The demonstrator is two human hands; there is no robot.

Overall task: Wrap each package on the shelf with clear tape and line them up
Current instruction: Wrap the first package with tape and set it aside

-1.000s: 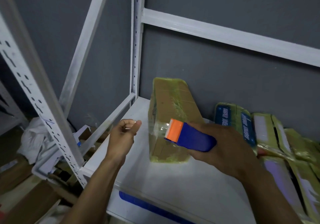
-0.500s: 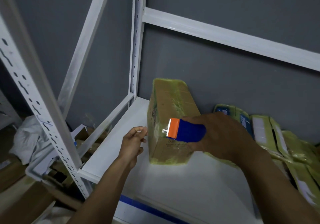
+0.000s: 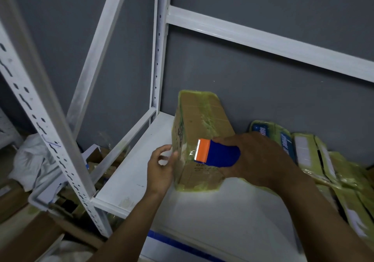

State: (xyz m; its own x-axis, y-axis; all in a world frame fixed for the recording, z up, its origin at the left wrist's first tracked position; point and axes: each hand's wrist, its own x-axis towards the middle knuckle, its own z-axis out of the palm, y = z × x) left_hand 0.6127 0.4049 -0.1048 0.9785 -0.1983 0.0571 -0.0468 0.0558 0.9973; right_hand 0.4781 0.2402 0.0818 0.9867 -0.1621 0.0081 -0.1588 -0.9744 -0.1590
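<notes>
Package (image 3: 202, 124) stands on end on the white shelf (image 3: 212, 221), straight ahead of my hands and close to the grey wall (image 3: 263, 75). It is brown card under a yellowish wrap.

My right hand (image 3: 261, 160) is curled round the blue dispenser (image 3: 218, 153), whose orange toothed end lies against the near face of the package. A shiny bit of tape (image 3: 191, 152) shows at the teeth. My left hand (image 3: 160, 170) sits at the package's near left edge with bent fingers touching it. I cannot tell whether they pinch the tape.

Behind and to the right of my right hand, more packages (image 3: 303, 152) lie leaning in a loose heap on the same shelf. A white post (image 3: 157, 59) rises beyond my left hand, and a beam (image 3: 263, 37) runs off it to the right. Left of my left arm, below shelf level, the floor holds a white bag (image 3: 30, 158) and cardboard (image 3: 40, 239).
</notes>
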